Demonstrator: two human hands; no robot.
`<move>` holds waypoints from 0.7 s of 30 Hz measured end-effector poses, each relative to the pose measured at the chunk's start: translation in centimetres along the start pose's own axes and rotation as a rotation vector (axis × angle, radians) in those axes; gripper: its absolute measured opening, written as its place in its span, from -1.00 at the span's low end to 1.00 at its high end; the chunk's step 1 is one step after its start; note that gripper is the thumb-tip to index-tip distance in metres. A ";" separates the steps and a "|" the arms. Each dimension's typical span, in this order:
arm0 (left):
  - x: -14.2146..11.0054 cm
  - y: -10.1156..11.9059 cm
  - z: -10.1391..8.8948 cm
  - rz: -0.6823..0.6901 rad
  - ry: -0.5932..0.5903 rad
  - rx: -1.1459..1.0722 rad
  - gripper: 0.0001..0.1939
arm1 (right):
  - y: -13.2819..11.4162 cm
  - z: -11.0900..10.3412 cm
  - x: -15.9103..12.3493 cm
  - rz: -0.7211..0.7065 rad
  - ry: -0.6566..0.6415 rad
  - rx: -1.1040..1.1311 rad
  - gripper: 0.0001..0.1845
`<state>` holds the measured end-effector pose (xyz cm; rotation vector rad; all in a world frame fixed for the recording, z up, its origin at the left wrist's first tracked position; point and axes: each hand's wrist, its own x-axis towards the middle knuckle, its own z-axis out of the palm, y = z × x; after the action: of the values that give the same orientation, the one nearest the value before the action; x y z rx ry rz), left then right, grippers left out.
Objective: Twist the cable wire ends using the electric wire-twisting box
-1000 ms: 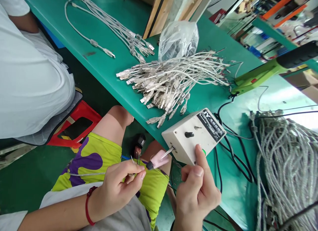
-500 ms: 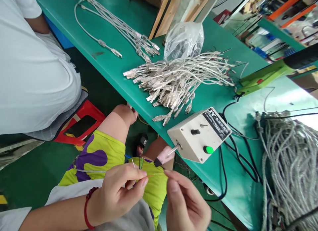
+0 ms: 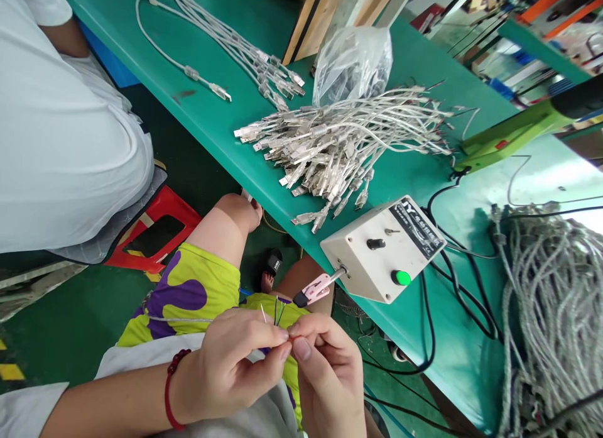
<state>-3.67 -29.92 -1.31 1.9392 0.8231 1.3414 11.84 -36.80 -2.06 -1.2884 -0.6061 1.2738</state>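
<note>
Over the lap, my left hand (image 3: 238, 356) is closed in a pinch on the end of a grey cable (image 3: 181, 319). Thin white, black and green wires (image 3: 277, 312) stick up from between its fingers. My right hand (image 3: 325, 369) pinches an orange-red wire (image 3: 294, 338) of the same cable, its fingertips meeting those of the left hand. Just above the hands, a pink clip (image 3: 316, 290) with a black tip sits on the metal shaft of a white control box (image 3: 362, 262). That box has a black knob and a green button.
A pile of USB cables (image 3: 325, 149) lies on the green table (image 3: 207, 133), beside a clear plastic bag (image 3: 353, 64). More cables (image 3: 226, 39) lie further back. A grey cable bundle (image 3: 556, 300) and a green-handled tool (image 3: 513, 136) are at right. A person in white (image 3: 70, 130) sits at left.
My right hand has moved left to meet my left hand and now pinches near its fingertips. The pink clip, blurred before, now shows sharply. The view has shifted slightly.
</note>
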 end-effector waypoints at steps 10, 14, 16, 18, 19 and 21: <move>-0.3 -0.3 -0.2 -0.010 -0.008 -0.016 -0.88 | -2.3 1.8 0.5 0.261 0.006 0.164 -0.56; -0.2 -0.3 -0.3 -0.057 -0.050 -0.065 -0.85 | -1.8 1.5 0.5 0.259 0.008 0.137 -0.57; -0.2 -0.3 -0.4 -0.084 -0.062 -0.102 -0.84 | -1.6 1.4 0.6 0.233 -0.007 0.124 -0.61; -0.1 -0.2 -0.3 -0.106 -0.072 -0.133 -0.82 | -1.5 1.4 0.7 0.187 -0.019 0.119 -0.63; -0.2 -0.2 -0.3 -0.115 -0.078 -0.142 -0.82 | -1.5 1.3 0.7 0.172 -0.024 0.114 -0.64; -0.2 -0.3 -0.3 -0.122 -0.088 -0.151 -0.81 | -1.3 1.2 0.7 0.154 -0.030 0.095 -0.64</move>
<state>-4.07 -29.91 -1.56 1.7882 0.7618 1.2023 11.37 -35.45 -0.75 -1.2581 -0.4684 1.4338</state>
